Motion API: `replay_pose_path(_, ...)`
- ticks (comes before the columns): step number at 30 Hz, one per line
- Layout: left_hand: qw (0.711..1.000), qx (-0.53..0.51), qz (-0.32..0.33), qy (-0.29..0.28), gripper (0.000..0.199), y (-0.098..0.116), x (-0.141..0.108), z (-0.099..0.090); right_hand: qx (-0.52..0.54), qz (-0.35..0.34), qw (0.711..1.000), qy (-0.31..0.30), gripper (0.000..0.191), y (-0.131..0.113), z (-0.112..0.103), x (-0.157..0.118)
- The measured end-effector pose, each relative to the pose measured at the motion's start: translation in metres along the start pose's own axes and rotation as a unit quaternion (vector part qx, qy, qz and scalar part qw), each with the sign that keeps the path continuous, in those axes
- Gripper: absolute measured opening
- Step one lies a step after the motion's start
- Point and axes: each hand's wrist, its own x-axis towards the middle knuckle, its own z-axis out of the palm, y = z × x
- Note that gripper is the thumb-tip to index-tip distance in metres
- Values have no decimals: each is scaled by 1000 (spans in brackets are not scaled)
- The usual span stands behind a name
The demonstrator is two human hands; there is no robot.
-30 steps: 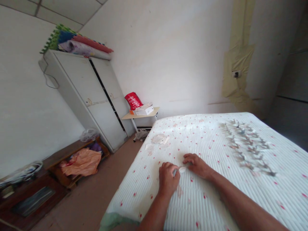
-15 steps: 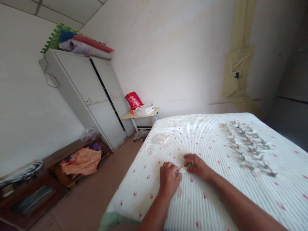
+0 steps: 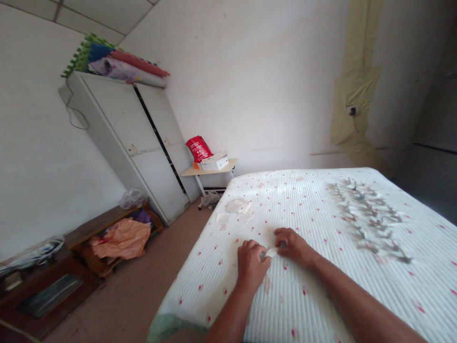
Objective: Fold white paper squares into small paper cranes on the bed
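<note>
Left hand (image 3: pixel 252 264): fingers (image 3: pixel 254 247) curled inward and closed, pinching the left end of a strip of white paper (image 3: pixel 272 252), with a small grey bit at the fingertips, too blurred to identify. Right hand (image 3: pixel 294 247): fingers (image 3: pixel 283 233) bent and nearly closed over the strip's right end, knuckles up, hands just apart.

Strip: narrow, lying almost level across the view, its long axis running left to right and rising slightly toward the right hand, held just above or against a quilted white bedcover (image 3: pixel 303 295) with red flecks. Position: nearer the bed's left long edge than its right, toward the near end.

Also on the bedcover: rows of small folded paper pieces (image 3: pixel 367 219), blurred, toward the right edge; loose paper scraps (image 3: pixel 235 206) near the far left corner.

Beyond the far corner: small table (image 3: pixel 209 167) bearing a white box (image 3: pixel 214 164) and a red bag (image 3: pixel 199 148). Along the left wall: grey metal wardrobe (image 3: pixel 132 138), foam mats (image 3: pixel 124 64) on top; low wooden shelf (image 3: pixel 78 238) with an orange plastic bag (image 3: pixel 121 240).
</note>
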Motion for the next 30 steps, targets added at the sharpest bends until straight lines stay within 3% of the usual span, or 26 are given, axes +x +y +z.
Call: replay_pose_path(30, 999, -28, -24, 0, 10, 3, 2, 0, -1, -5, 1000, -1, 15, -6, 0, 0)
